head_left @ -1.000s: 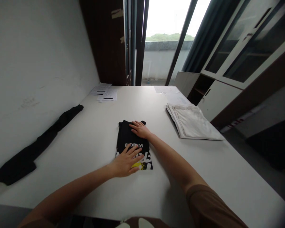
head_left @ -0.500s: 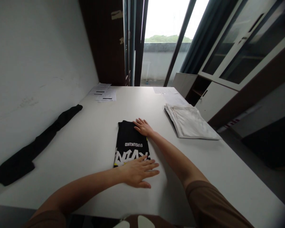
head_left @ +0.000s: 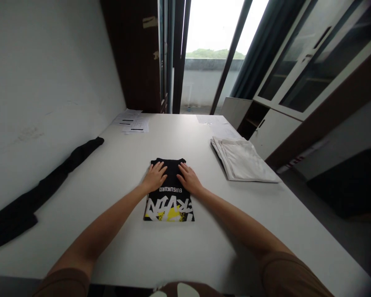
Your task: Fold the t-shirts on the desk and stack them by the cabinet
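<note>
A black garment (head_left: 170, 194), folded into a neat rectangle, lies flat on the white table (head_left: 120, 247). White lettering and a yellow print cover its near half, upside down from where I look. My left hand (head_left: 155, 177) rests flat on its upper left part with the fingers apart. On the upper right part lies my right hand (head_left: 189, 178), also flat and open, its fingers pointing away from me. Neither hand grips the cloth; both just press on its top.
Along the wall on the left stretches a long dark cloth (head_left: 52, 183). A folded whitish cloth (head_left: 245, 159) lies at the right edge of the table. Printed papers (head_left: 132, 121) are at the far left corner, and other sheets (head_left: 219, 126) at the far right.
My left hand has moved from the near edge of the garment up to its far left part, uncovering the yellow print. The right hand stays near the far right, slightly closer to me.
</note>
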Available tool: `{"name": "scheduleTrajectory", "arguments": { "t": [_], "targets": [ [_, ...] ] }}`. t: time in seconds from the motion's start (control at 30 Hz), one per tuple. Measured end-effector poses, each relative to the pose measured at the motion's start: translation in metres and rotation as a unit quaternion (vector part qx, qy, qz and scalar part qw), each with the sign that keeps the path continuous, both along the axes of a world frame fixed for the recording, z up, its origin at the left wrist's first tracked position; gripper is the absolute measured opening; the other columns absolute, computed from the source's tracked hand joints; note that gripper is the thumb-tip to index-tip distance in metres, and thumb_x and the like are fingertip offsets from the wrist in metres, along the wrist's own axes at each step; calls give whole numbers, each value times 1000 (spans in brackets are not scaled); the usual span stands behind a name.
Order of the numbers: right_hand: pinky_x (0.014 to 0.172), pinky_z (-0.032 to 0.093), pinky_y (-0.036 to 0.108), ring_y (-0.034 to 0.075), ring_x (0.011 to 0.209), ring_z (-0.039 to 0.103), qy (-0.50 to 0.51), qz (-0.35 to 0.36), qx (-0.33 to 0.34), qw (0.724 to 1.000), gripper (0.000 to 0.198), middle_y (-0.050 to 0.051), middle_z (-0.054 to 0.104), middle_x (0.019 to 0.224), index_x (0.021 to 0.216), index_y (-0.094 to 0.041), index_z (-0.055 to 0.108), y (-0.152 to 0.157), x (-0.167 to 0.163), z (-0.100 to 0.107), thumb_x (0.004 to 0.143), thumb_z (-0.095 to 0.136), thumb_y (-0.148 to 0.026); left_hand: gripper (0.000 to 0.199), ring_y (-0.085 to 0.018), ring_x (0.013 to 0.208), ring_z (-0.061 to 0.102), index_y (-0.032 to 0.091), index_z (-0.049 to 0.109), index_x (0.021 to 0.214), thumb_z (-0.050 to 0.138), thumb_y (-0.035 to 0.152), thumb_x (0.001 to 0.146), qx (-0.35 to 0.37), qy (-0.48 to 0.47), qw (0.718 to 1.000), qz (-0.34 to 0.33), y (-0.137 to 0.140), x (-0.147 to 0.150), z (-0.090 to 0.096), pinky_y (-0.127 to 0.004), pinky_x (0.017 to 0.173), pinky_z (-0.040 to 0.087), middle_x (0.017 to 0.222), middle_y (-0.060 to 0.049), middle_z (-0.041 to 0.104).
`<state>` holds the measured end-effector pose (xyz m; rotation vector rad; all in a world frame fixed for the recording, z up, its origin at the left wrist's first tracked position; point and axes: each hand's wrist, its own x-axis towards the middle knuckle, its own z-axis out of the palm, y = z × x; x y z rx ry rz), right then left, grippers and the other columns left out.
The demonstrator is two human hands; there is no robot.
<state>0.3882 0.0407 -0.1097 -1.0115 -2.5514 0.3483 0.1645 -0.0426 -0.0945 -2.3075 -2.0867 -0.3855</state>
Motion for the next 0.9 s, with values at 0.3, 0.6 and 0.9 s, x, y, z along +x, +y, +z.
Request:
{"name": "scheduleTrajectory", "arguments": {
  "t": [0.3,0.6,0.9],
  "targets": [
    [126,13,49,29,157,8,-102,1,-8,995,76,12,13,169,162,-19,29,-65,8,5,102,35,-64,67,-32,156,18,27,32,160,30,62,103,-75,8,994,82,37,-27,-18,-56,123,18,169,-9,22],
    [127,16,51,30,156,10,-107,8,0,994,78,11,13,168,162,-16,29,-84,46,5,101,37,-64,66,-32,156,16,18,40,156,42,55,101,15,10,1000,15,-17,-3,-5,-54,126,15,168,-12,23],
    [127,13,51,30,156,9,-105,90,-5,990,89,11,14,168,164,-16,21,-93,39,12,97,41,-70,77,-29,157,14,16,26,162,44,59,100,-7,13,997,-77,-99,22,-5,-51,127,15,169,-12,19]
  ]
}}
